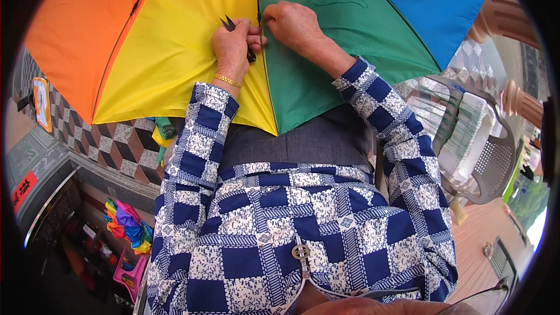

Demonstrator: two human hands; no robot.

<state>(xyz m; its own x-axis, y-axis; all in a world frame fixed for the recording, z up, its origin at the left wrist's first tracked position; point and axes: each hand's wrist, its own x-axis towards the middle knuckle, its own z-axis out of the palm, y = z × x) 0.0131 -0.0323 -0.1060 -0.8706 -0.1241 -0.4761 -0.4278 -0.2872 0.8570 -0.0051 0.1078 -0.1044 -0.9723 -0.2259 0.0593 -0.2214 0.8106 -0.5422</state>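
A multicoloured umbrella (169, 41) lies open across my lap with its ribs on the upper side. My left hand (232, 49) is closed around black thread snips (228, 24), blades pointing up, beside the rib between the yellow and green panels. Its fingertips touch that rib (266, 76). Just right of the same rib, my right hand (293, 25) is closed in a pinch near a small dark joint. What it pinches is too small to make out. A loop of dark green thread (347, 2) lies on the green panel, right of this hand.
To the right stands a grey plastic chair (493, 166) bearing a white box with green strands (464, 131). Bunched multicoloured fabric (131, 224) and a pink basket (126, 275) are at lower left. Patterned tiles (116, 146) cover the floor.
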